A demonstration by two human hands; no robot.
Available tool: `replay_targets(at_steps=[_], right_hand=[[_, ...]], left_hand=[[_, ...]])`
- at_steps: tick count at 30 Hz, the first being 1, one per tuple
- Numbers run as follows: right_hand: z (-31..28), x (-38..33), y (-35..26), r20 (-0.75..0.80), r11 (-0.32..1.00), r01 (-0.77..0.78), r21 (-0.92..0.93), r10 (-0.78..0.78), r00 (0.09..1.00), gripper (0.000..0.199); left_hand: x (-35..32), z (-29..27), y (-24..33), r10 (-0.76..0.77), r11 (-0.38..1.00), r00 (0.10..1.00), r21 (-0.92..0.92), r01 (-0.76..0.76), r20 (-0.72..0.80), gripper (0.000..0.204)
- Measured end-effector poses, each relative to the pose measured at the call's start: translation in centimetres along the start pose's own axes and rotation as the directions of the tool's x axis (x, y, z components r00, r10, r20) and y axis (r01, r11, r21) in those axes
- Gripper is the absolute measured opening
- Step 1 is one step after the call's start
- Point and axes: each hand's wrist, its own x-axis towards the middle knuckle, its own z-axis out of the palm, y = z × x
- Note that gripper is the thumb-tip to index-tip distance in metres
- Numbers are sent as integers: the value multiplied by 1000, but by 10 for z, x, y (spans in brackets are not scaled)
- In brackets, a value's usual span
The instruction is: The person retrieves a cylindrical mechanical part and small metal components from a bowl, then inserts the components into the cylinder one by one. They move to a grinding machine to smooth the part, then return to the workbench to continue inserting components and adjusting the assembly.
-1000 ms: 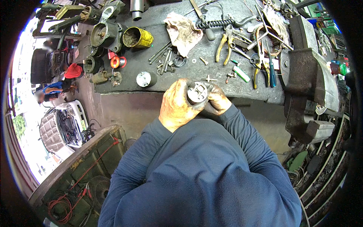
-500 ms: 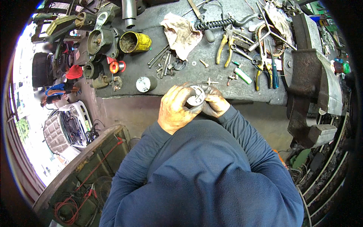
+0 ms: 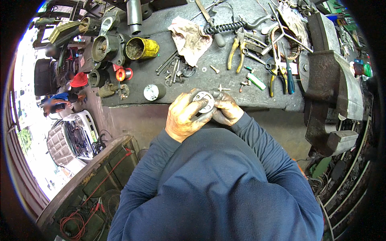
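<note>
A round silver-grey metal part [image 3: 210, 104] with a recessed face is held between both hands, just off the near edge of the workbench [image 3: 132, 86]. My left hand [image 3: 183, 116] wraps its left side, and a finger lies across the face. My right hand [image 3: 227, 108] closes on the right side with blackened fingers. Just beyond the hands lie a small metal fitting [image 3: 223, 89] and a brass-coloured bolt [image 3: 214, 69]. A can with a whitish top [image 3: 152, 92] stands to the left. The part's underside is hidden by my fingers.
Pliers [image 3: 233, 54], more pliers [image 3: 272, 82], a screwdriver [image 3: 291, 82] and a green lighter [image 3: 256, 81] lie at right. A rag [image 3: 189, 40], yellow can [image 3: 149, 48] and solder spool [image 3: 128, 74] are farther back. A large vise [image 3: 325, 80] borders the right side.
The round part has tilted and turned a little in my hands. A left finger now reaches over its face. The bench things shift only slightly with the view.
</note>
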Motion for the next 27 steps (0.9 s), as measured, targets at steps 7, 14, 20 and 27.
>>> replay_targets(at_steps=[7, 14, 20, 27], right_hand=[[-1, -3, -2, -29, 999, -3, -38, 2, 1000, 51], [-5, -3, 5, -27, 996, 23, -85, -25, 999, 59], [-15, -7, 18, -65, 996, 43, -73, -48, 997, 67], [-9, -6, 22, -75, 998, 9, -63, -14, 997, 76]], left_hand=[[2, 3, 4, 11, 1000, 1000, 6, -11, -21, 41], [-2, 8, 2, -25, 999, 1000, 30, 25, -6, 44], [-16, 19, -1, -129, 989, 988, -77, 122, -83, 71], [-30, 26, -9, -156, 987, 982, -56, 150, -105, 79]])
